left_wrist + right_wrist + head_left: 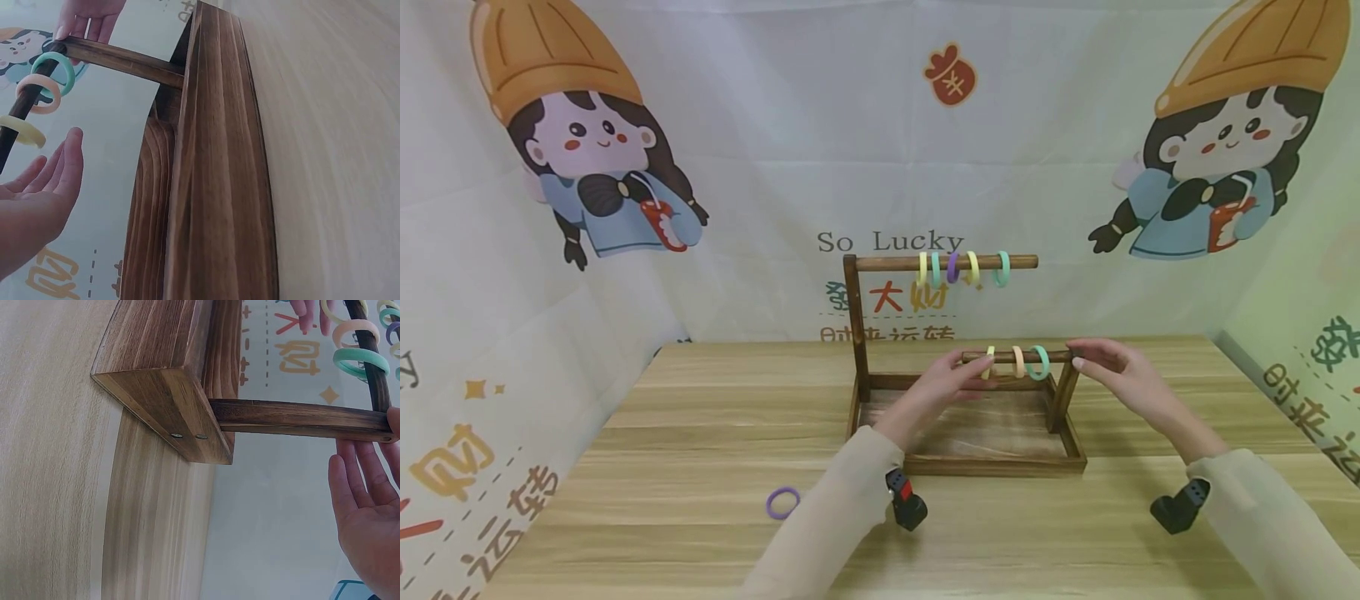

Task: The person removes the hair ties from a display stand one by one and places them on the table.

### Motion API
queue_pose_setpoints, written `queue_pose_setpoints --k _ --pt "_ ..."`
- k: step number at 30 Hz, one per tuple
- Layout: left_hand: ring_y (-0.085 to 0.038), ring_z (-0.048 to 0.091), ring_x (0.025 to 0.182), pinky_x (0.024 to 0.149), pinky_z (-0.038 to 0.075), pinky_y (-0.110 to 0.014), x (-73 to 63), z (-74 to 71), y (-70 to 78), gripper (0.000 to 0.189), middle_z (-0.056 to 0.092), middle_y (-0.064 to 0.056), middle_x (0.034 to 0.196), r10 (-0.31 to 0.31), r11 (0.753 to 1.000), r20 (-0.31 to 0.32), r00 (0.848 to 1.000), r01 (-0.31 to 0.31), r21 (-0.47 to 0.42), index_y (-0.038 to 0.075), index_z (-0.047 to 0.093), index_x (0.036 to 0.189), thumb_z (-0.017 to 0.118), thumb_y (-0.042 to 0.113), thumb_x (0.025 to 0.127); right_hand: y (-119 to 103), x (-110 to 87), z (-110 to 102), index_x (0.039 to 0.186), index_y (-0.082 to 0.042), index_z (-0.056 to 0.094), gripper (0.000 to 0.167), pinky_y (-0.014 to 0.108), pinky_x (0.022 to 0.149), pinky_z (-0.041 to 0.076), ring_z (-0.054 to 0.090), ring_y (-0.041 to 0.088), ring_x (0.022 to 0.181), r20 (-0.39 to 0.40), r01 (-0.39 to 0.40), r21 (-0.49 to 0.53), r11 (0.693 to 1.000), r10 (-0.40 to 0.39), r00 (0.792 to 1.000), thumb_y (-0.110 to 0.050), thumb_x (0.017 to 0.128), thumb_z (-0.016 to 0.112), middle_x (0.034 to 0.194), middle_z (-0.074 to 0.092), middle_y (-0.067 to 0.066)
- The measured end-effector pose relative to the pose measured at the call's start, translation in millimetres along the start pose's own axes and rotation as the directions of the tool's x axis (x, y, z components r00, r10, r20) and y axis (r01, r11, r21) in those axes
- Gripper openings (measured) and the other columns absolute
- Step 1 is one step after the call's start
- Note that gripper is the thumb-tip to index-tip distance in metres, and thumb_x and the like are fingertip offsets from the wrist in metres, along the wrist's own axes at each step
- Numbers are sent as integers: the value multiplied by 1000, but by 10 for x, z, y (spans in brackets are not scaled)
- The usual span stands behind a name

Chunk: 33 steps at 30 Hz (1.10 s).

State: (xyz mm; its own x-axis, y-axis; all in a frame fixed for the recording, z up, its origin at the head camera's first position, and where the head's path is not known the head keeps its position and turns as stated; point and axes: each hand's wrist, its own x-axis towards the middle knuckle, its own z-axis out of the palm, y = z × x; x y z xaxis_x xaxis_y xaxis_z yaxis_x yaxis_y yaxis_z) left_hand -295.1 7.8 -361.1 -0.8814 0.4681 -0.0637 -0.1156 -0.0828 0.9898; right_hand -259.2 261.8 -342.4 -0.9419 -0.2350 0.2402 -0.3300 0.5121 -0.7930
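Note:
A dark wooden rack (992, 465) with two horizontal rods and a tray base stands on the table. Its lower rod (24, 103) carries a yellow ring (24, 130), a peach ring (39, 94) and a mint ring (67, 74). Beside the yellow ring is my left hand (943, 383), its fingers extended under the rod; the left wrist view shows a gap between fingertips and ring. My right hand (1116, 373) grips the top of the short post (294, 419), thumb at the near side and fingers behind. Several yellow, mint and purple rings hang on the upper rod (887, 264).
A loose purple ring (782, 502) lies on the wood-grain table (700, 450), left of the rack and close to my left sleeve (835, 508). Behind the table hangs a printed cloth backdrop (775, 125).

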Motion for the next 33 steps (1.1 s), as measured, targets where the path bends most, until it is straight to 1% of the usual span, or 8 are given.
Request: queue_pose_setpoints --k 4,8,13,17,21,23,29,33 --pt "-23 61 88 87 41 -42 17 36 19 49 56 -21 109 -7 1000 -7 1000 7 -24 2 40 127 56 27 88 4 4 0 126 0 43 49 39 85 41 44 29 110 2 -4 7 1000 4 1000 -34 91 47 124 46 16" --pt "-22 61 85 84 44 -40 30 59 32 45 54 -22 112 -10 999 -16 1000 10 -45 2 42 125 55 24 88 6 8 3 127 0 43 50 45 86 39 43 31 111 6 -8 11 1000 8 1000 -34 91 47 124 45 18" --pt "-21 61 85 85 43 -42 37 74 43 43 50 -23 117 0 999 -20 1000 -1 -52 4 42 127 54 20 89 4 7 2 126 1 43 49 41 85 41 44 30 110 3 -1 -3 1000 1 1000 -33 91 47 124 46 18" --pt "-21 60 86 82 46 -38 29 74 47 43 51 -21 116 6 999 -31 1000 -8 -45 4 43 128 55 19 89 -6 3 1 126 1 44 47 37 84 42 45 28 109 -2 7 -11 1000 -7 1000 -32 92 47 124 46 18" --pt "-22 61 86 80 47 -36 26 72 47 41 56 -15 108 18 999 -45 999 -20 -46 4 45 126 56 16 88 -21 -5 1 127 0 43 47 41 86 40 44 29 110 2 1 3 1000 -1 1000 -31 92 47 124 45 18" --pt "-23 61 87 81 46 -37 27 71 48 40 57 -12 104 25 999 -49 998 -28 -43 4 47 124 56 15 88 -24 -8 1 127 0 43 47 43 87 39 43 30 111 5 -1 11 1000 1 1000 -31 92 47 124 45 18" --pt "-27 58 94 86 41 -45 23 50 51 41 56 -11 104 40 999 -37 999 -41 -28 2 46 125 56 14 88 -6 -2 -2 126 0 44 46 45 86 38 43 31 111 3 4 3 1000 -4 1000 -31 92 47 123 46 18" --pt "-32 54 99 82 45 -40 -29 34 94 43 56 -11 106 43 999 -43 998 -44 -18 0 44 127 55 14 88 11 6 -3 126 -1 44 48 47 87 37 42 32 111 3 -1 8 1000 1 1000 -33 91 47 123 45 18"
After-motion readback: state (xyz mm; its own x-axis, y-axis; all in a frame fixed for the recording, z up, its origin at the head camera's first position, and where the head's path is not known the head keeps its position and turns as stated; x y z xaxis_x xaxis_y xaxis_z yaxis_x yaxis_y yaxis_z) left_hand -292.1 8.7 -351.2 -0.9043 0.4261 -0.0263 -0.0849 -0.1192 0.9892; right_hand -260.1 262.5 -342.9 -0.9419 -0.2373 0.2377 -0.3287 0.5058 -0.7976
